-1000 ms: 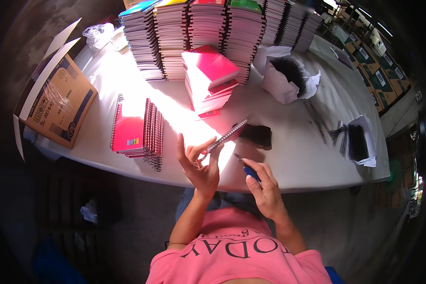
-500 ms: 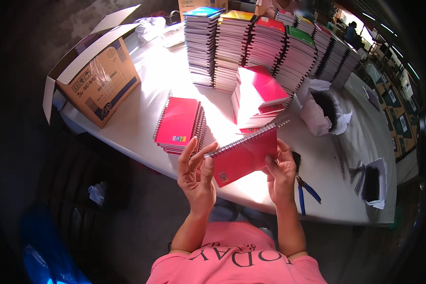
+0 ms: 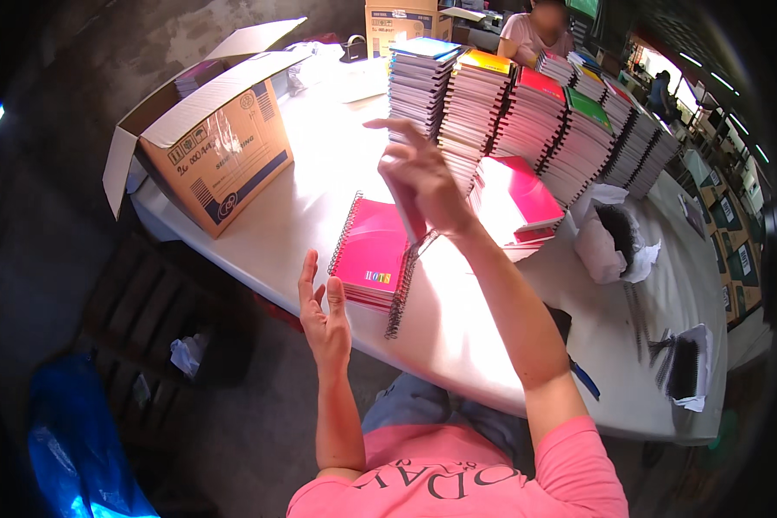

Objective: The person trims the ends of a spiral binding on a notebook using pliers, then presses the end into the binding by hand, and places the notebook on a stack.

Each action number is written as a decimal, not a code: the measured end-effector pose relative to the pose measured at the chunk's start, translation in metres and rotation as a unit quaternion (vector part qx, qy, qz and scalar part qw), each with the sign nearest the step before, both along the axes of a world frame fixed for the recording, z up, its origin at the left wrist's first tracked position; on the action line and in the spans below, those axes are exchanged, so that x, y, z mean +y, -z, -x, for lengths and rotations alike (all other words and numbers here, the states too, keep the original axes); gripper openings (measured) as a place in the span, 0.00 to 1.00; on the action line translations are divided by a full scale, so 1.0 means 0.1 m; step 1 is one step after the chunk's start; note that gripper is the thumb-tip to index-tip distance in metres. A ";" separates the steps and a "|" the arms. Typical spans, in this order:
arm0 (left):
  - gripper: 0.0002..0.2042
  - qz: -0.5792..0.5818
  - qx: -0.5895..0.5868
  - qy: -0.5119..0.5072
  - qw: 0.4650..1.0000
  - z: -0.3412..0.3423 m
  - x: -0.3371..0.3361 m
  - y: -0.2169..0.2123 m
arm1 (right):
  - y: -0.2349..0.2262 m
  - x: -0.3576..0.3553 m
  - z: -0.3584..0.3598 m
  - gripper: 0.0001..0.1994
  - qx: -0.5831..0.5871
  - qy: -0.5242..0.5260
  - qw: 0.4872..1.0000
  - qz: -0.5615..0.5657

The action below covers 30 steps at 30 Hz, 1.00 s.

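Observation:
My right hand (image 3: 427,177) is raised over the table and grips a red spiral notebook (image 3: 408,207), turned nearly edge-on. A length of loose wire coil (image 3: 399,302) hangs below the notebook. Just beside it lies a small stack of red spiral notebooks (image 3: 369,237), neatly piled near the table's front edge. My left hand (image 3: 326,324) is open and holds nothing, fingers pointing up, in front of that stack's near left corner. Behind my right wrist sits a pile of red-covered books (image 3: 527,194), partly in glare.
Tall stacks of notebooks (image 3: 470,108) line the back. An open cardboard box (image 3: 220,164) stands at left. Paper-wrapped bundles of coils (image 3: 609,237) (image 3: 686,367) lie at right. Blue-handled pliers (image 3: 584,380) are partly hidden by my right arm. A person (image 3: 535,39) sits behind the stacks.
My right hand has carried the notebook left and up, turning it from face-on to edge-on. My left hand has let go of it and dropped lower left. The view has shifted slightly.

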<state>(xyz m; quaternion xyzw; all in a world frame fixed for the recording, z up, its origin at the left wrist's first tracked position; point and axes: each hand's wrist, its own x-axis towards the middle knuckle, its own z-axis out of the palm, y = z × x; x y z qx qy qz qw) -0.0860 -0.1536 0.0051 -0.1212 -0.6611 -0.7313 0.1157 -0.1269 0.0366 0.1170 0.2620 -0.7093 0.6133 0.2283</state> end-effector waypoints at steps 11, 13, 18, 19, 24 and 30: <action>0.29 0.091 0.153 0.038 0.983 0.11 0.03 0.17 | 0.03 0.58 -0.57 0.22 0.077 0.362 0.914 -0.166; 0.27 0.099 0.175 0.046 0.979 0.17 0.04 0.19 | 0.06 1.13 -0.77 0.24 -0.074 0.553 0.798 -0.227; 0.23 0.087 0.183 0.051 0.978 0.23 0.05 0.21 | 0.37 1.84 -0.86 0.30 -0.354 0.492 0.771 -0.197; 0.23 0.097 0.192 0.035 0.976 0.25 0.04 0.25 | 0.38 1.75 -0.79 0.29 -0.336 0.527 0.750 -0.218; 0.25 0.077 0.147 0.069 0.984 0.28 0.06 0.31 | 0.18 1.57 -0.81 0.29 -0.320 0.627 0.642 -0.306; 0.30 0.258 0.362 -0.223 0.868 -0.22 0.14 -0.26 | -0.07 1.05 -1.39 0.14 -0.069 0.540 0.812 -0.210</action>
